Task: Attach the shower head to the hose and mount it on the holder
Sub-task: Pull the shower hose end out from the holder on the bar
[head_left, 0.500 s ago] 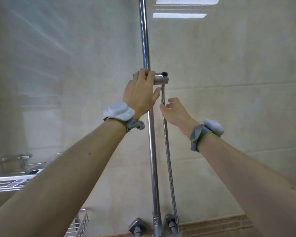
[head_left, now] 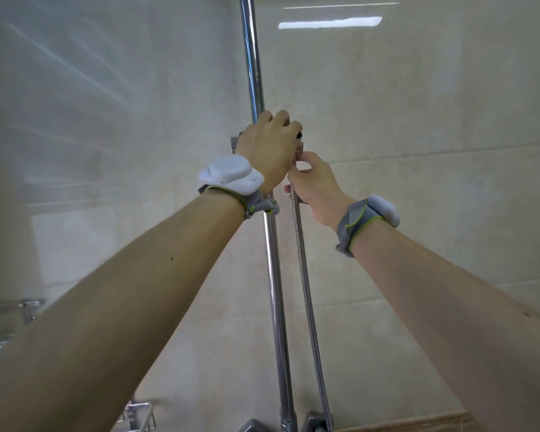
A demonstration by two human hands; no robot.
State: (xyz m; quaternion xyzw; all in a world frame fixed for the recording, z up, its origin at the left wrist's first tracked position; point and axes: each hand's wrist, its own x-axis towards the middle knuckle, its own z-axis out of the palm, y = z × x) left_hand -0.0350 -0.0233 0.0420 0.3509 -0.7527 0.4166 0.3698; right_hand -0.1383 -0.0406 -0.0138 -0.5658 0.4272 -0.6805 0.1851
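Both hands at the holder on the rail

Left hand [head_left: 270, 145] wraps the chrome holder [head_left: 299, 144]; right hand [head_left: 314, 185] pinches the ribbed metal hose [head_left: 306, 291].

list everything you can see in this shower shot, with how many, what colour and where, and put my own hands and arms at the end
riser rail: one, chrome, vertical, centre of the wall
holder: one, chrome, on the rail at mid-height, mostly hidden by the left hand
hose: one, ribbed metal, hanging right of the rail down to the valve
valve fittings: chrome, bottom centre, partly cut off
wire basket: one, chrome, bottom left
shelf: one, chrome, far left, blurred
wall tiles: beige, glossy, whole background
shower head: none in view
wrist devices: two, white with grey straps, one per wrist
left hand: closed around the holder
right hand: pinching the hose top just under the holder
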